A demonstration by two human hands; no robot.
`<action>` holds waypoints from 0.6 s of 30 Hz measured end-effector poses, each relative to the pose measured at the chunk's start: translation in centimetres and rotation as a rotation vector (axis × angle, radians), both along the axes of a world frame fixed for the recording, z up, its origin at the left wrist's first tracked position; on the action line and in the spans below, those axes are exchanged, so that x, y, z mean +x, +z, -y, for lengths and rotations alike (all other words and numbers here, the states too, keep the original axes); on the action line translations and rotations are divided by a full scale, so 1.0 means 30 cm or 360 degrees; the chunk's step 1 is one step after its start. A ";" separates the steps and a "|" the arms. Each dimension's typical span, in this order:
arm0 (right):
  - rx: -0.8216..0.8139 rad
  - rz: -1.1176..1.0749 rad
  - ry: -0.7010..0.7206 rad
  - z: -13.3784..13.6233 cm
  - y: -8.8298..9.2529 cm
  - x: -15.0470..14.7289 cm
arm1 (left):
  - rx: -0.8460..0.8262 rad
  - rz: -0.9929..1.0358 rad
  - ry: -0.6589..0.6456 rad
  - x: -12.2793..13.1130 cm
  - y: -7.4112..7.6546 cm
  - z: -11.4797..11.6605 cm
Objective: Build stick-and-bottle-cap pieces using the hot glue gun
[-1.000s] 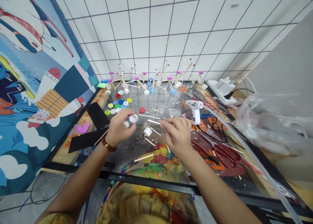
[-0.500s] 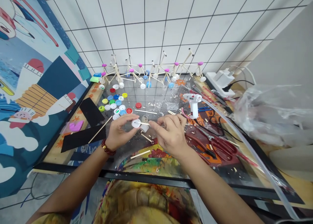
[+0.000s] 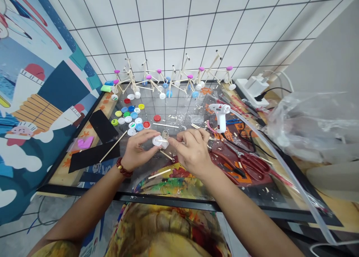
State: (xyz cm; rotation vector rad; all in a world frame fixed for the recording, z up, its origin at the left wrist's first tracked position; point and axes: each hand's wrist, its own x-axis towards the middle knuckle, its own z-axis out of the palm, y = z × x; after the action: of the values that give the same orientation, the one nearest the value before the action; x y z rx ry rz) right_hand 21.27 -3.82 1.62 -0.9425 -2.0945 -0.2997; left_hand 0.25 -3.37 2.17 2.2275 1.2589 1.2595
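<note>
Your left hand [image 3: 138, 149] pinches a white cap [image 3: 157, 140], your right hand [image 3: 192, 152] pinches a thin stick [image 3: 165, 141] touching it, with loose caps [image 3: 131, 116] by the table's [image 3: 84, 167] left edge and a glue gun [image 3: 220, 115] right.

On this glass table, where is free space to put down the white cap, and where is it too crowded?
Bare glass lies between the red cap and the stick models at the wall. The near edge under the left hand is mostly open too. The bottle caps on the left, and the scissors and glue gun on the right, crowd it.

Both forearms extended forward, converging. Left hand [image 3: 136, 149] fingers curled in a pinch; right hand [image 3: 193, 152] pinching opposite, fingertips nearly meeting.
</note>
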 end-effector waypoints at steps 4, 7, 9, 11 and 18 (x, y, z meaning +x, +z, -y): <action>0.0037 0.0033 -0.0017 0.001 0.004 -0.001 | 0.0036 -0.0006 -0.0062 -0.010 -0.012 -0.004; 0.0043 0.0043 -0.0020 0.001 0.005 0.000 | 0.0042 0.0012 -0.0131 -0.015 -0.015 -0.008; 0.0010 0.0062 -0.0010 0.001 0.003 0.001 | 0.0026 0.0018 -0.0143 -0.015 -0.015 -0.010; -0.0026 0.0080 0.0013 0.000 0.000 0.002 | -0.0005 0.0014 -0.0140 -0.015 -0.017 -0.012; 0.0009 0.0132 0.0034 0.001 0.003 -0.001 | -0.0013 0.0009 -0.0234 -0.020 -0.028 -0.018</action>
State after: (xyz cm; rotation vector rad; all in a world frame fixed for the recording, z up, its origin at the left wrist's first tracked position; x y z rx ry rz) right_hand 21.25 -3.86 1.71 -0.9178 -2.1767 -0.3386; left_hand -0.34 -2.82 1.31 2.2631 1.0737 1.2028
